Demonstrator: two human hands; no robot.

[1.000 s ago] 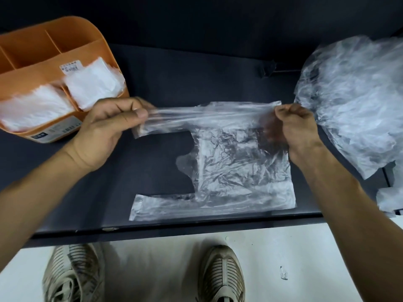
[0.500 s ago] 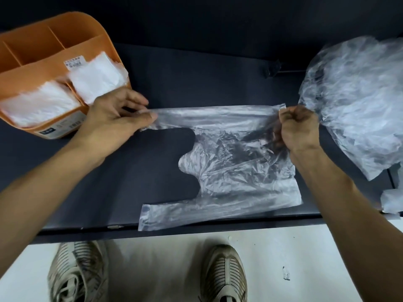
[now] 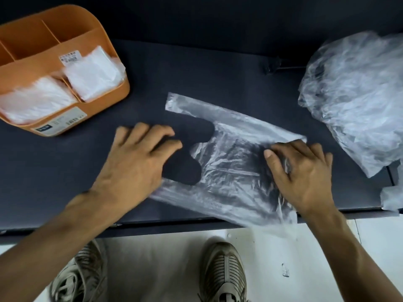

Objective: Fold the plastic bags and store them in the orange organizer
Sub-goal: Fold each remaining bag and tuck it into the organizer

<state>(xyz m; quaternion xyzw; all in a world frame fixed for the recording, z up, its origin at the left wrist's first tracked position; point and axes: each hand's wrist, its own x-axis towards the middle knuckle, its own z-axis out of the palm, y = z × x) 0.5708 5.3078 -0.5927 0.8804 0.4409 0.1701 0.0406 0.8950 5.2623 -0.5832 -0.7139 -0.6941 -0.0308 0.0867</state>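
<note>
Far left of both hands: orange organizer (image 3: 104, 62), two front compartments already stuffed with folded bags (image 3: 93, 73), back compartments look bare. Left hand (image 3: 139, 158) sits between organizer and the working bag, fingers spread and fairly straight, palm down over the dark table (image 3: 218, 68); heel looks to rest on the bag's near handle strip, fingertips land on bare tabletop in the notch between the two handles. It pinches nothing. Plastic bag (image 3: 229, 171) lies flat just right of that hand, long axis running left-right with a tilt: handles point toward the left hand, bottom seam sits under the right hand, near right corner hangs past the table edge. Right hand (image 3: 303, 171) is pressed flat on the seam end, fingers loosely spread, thumb stretched left across the film; pinning, not gripping. Further right of it, well apart: the heap of unfolded bags (image 3: 359, 94). My read: smoothing stage, fold not started. Next move likely a lengthwise fold, far handle strip brought toward the near one; left hand is closer to the handles, right one anchors. Organizer is on the left hand's side for the drop.
</note>
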